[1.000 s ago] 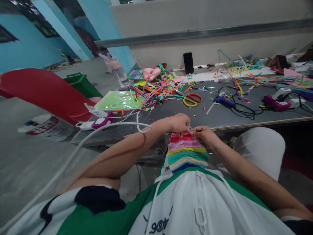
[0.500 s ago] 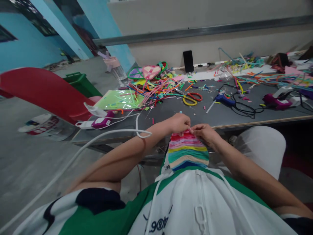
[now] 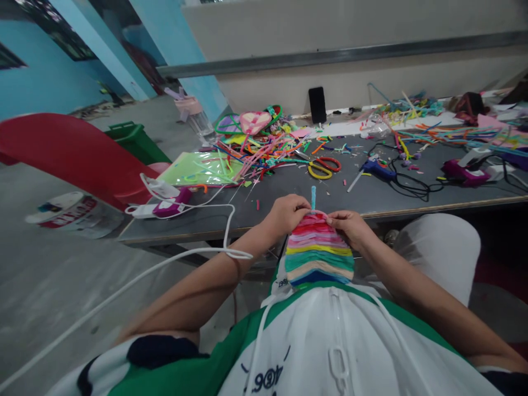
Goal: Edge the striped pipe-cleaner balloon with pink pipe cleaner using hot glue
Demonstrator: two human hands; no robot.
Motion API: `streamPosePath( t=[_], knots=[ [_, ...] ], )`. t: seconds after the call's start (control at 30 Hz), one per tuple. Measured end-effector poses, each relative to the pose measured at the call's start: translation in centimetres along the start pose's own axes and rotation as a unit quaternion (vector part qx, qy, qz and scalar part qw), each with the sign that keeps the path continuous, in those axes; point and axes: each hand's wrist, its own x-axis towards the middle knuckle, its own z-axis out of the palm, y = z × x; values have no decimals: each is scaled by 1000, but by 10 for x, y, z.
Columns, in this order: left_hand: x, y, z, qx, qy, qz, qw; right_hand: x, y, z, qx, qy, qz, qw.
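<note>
A striped rainbow craft piece, apparently rows of fuzzy pipe cleaners, lies on my lap against my shirt. Its bands run from pink and red at the narrow top through yellow and teal to beige and dark blue. A short light-blue stem sticks up from the top edge. My left hand pinches the upper left edge with bent fingers. On the upper right edge, my right hand grips with thumb and fingertips. The fingers hide part of both edges.
Across the grey table lie a heap of pipe cleaners, scissors, a blue glue gun and a phone. A purple power strip sits at the left corner. A white cable crosses my left forearm.
My left hand has moved left and slightly down from the top middle to the upper left edge. The light-blue stem now shows between my hands, which are farther apart.
</note>
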Motion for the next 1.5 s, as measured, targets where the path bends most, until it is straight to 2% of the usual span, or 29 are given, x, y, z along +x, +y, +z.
streamPosePath(
  t=[0.07,0.4,0.57,0.87,1.2,1.4,1.5],
  knots=[
    [-1,-1,0,-10,-15,-30,999,0,1,-1,1,3,-2,1000],
    [-1,-14,7,-98,-77,-77,989,-5,0,2,16,12,-7,1000],
    [3,-26,8,-158,-140,-106,972,-5,2,3,26,15,-3,1000],
    [11,-30,0,-229,-222,-139,938,-4,4,3,36,19,5,999],
    [2,-29,2,-265,-193,-155,932,-7,7,-5,58,29,-7,998],
    [-6,-16,12,-312,-127,-182,924,-9,10,-7,76,38,-17,996],
    [-8,-12,16,-335,-114,-193,915,-11,10,-7,84,41,-20,995]
  ],
)
